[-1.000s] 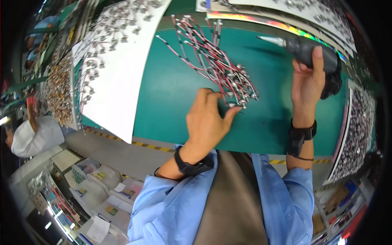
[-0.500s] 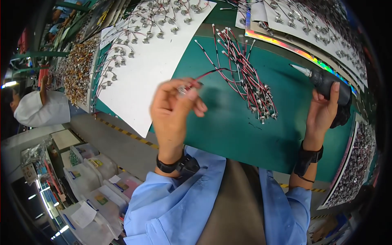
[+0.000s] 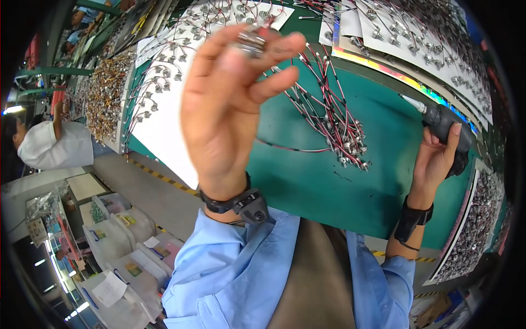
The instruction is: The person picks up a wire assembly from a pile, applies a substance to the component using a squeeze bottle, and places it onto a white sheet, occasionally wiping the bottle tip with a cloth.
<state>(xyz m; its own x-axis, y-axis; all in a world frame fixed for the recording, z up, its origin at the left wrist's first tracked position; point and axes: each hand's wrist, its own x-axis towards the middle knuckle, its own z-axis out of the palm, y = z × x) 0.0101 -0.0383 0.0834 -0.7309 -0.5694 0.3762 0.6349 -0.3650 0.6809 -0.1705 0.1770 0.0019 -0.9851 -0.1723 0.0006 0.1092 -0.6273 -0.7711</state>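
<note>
So, nearest the camera: the left hand (image 3: 233, 104) is lifted well above the green mat (image 3: 307, 186) and pinched shut on a small metal connector (image 3: 252, 39), thumb and fingertips closed around the shiny barrel. A thin red-and-black lead seems to trail off it, down toward the mat, though it blurs out behind the fingers, so I can't say for sure it's attached.

My read on handling: that piece looks very light, with a hard, smooth metal body that could slip out of a loose pinch. The wire is floppy and thin, so I'd guess pulling on it stresses the joint. Best to grip the metal barrel itself, which is where the fingers are now.

At the right end of the mat, the right hand (image 3: 435, 159) is wrapped closed around the dark grip of an electric screwdriver (image 3: 444, 129), whose tip points up and left across the mat.

Between the two hands, lying on the mat, is a bundle of wired connectors (image 3: 334, 118), leads tangled, metal ends clustered at the near end. Expect those to snag each other when you lift one.

Beyond the mat's left edge, a white sheet (image 3: 164, 126) carries more connectors laid out in rows. Far past the mat's top-right corner sit more sheets (image 3: 405, 33) crowded with small parts.
</note>
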